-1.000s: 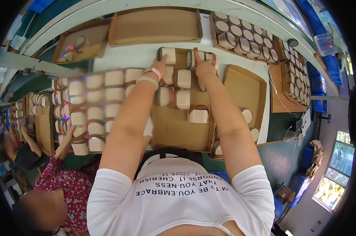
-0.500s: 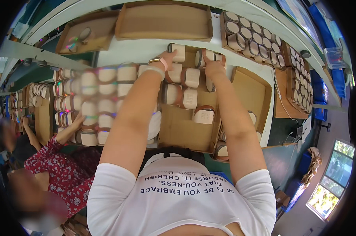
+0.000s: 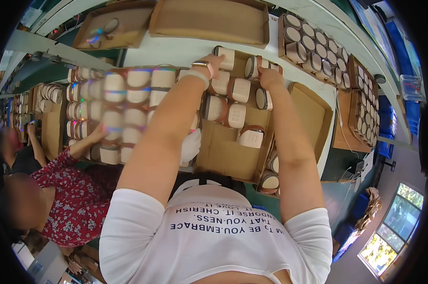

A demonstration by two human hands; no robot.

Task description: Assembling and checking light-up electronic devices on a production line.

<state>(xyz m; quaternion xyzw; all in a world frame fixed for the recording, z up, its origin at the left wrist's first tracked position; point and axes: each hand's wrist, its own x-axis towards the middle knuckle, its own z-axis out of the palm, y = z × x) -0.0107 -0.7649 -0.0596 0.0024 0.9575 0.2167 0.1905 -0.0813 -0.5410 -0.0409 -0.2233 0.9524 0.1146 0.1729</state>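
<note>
Cream, rounded units with brown straps, which look like small portable speakers, lie in an open cardboard tray (image 3: 233, 163) before me. At its far left corner my left hand (image 3: 215, 65) has its fingers closed around a cream speaker (image 3: 227, 59). My right hand (image 3: 271, 78) grips another speaker (image 3: 251, 67) at the far right, its fingertips partly hidden. Between and below my hands several more speakers lie on their sides, among them a strapped speaker (image 3: 240, 90). One speaker (image 3: 251, 137) sits alone, closer to me, with a pattern of small squares on its face.
To the left stand rows of similar speakers (image 3: 138, 78), where a co-worker's hand (image 3: 98, 133) rests. Another cardboard tray (image 3: 308, 109) adjoins on the right. Full trays of round-topped units (image 3: 313, 47) stand at the far right. Large cardboard trays (image 3: 209, 21) lie along the back under a metal frame.
The whole view has shifted a little, so the scene sits slightly further right. Both my hands stay on the same speakers. The co-worker at left has shifted slightly.
</note>
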